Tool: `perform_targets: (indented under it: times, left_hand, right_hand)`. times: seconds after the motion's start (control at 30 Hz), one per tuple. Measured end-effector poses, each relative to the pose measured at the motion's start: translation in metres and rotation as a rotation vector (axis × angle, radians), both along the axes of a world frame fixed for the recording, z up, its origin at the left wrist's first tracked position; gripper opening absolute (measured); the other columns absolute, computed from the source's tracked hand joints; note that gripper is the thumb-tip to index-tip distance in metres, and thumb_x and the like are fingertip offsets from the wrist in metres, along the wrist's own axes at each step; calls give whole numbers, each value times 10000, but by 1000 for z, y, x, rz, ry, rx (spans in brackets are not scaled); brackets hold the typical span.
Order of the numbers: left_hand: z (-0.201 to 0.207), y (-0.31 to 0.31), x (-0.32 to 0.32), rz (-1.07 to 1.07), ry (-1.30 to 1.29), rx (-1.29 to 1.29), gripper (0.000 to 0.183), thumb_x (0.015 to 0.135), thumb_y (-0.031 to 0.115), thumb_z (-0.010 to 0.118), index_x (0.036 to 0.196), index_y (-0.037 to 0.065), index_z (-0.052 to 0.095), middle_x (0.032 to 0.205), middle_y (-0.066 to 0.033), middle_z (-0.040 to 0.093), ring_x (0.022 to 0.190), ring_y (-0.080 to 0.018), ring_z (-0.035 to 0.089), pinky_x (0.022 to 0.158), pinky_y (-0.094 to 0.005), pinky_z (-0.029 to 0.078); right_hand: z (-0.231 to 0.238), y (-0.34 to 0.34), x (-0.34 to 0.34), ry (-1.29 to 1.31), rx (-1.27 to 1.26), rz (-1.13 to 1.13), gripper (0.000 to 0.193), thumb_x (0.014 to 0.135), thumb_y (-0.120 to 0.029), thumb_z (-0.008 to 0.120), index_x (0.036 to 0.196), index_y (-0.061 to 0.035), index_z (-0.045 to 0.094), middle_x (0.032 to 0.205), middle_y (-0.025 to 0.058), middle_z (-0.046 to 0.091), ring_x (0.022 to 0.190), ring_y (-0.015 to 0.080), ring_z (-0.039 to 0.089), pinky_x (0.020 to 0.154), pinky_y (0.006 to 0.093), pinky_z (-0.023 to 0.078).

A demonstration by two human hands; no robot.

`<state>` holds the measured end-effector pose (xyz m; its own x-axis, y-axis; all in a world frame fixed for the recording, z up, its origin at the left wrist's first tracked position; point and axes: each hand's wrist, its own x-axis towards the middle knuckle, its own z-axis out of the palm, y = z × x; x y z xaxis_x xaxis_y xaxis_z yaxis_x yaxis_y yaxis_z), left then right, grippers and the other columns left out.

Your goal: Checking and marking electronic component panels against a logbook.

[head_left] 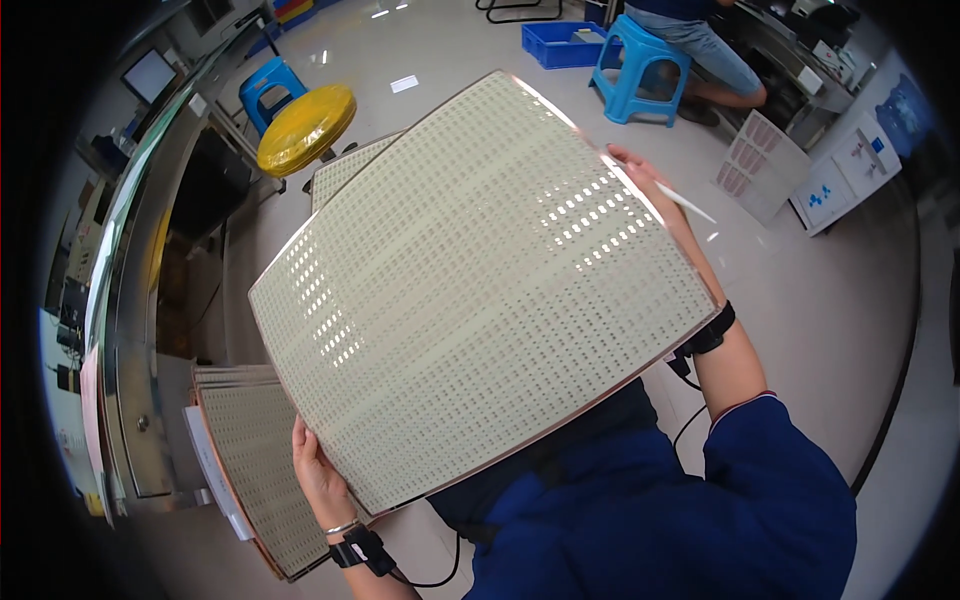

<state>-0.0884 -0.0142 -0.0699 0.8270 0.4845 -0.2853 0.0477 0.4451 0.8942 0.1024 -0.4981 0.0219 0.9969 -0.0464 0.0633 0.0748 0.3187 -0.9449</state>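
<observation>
Above the person's lap, filling the middle of the head view, a large pale-green perforated panel (480, 290) is held up flat between both hands. It is a thin, stiff sheet with a narrow copper-coloured rim and rounded corners, covered in close rows of small rectangular slots; light from the glossy floor (800, 300) shines through the slots in two bright patches, one near its left corner and one near its right edge. The left hand (318, 470) clasps the panel's lower-left edge, fingers behind the sheet and thumb side showing, a black wrist strap and a thin bracelet just below. The right hand (640, 172) grips the upper-right edge, also pinching a thin white stick (685, 200) that juts out to the right; a black strap sits on that forearm.

Below the panel's left corner, a stack of similar panels (250, 470) leans against a stainless-steel cabinet (130, 400). Another such panel (345, 170) peeks out behind the top-left edge, beside a round yellow stool seat (306, 128). Farther off, a blue crate (562, 44) on the floor holds something I cannot make out, and a blue plastic stool (640, 70) carries a seated person.
</observation>
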Motion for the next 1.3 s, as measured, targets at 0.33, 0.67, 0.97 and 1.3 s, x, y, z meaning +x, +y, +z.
perform_targets:
  times: [0.33, 0.67, 0.97, 1.3]
  left_hand:
    - [0, 7, -9, 60, 86, 115, 410, 911, 67, 410, 1301, -59, 439, 1282, -167, 520, 1157, -196, 533, 978, -305, 443]
    - [-4, 12, -25, 210, -22, 119, 415, 912, 101, 425, 1295, -58, 431, 1270, -132, 516, 1171, -188, 493, 1011, -298, 382]
    - [-3, 9, -30, 217, -85, 126, 400, 914, 118, 437, 1278, -49, 437, 1215, -122, 532, 1132, -179, 513, 976, -295, 403]
    - [3, -1, -31, 201, -8, 172, 388, 924, 142, 460, 1270, -32, 456, 1206, -94, 552, 1121, -168, 515, 967, -299, 394]
  right_hand:
    - [12, 9, -13, 43, -228, 177, 433, 935, -325, 534, 1200, 16, 561, 1069, 93, 619, 961, 107, 574, 774, 232, 483]
    - [23, 1, -34, 84, -551, 280, 389, 938, -286, 527, 1219, -21, 570, 706, -53, 486, 602, 43, 397, 522, 205, 341]
    - [14, 0, -41, 107, -494, 272, 420, 913, -325, 580, 1201, -20, 585, 722, -42, 501, 622, 51, 427, 546, 203, 364]
    - [-6, -11, -38, 83, -610, 285, 313, 916, -255, 566, 1102, -5, 599, 744, -6, 543, 666, 75, 495, 598, 236, 420]
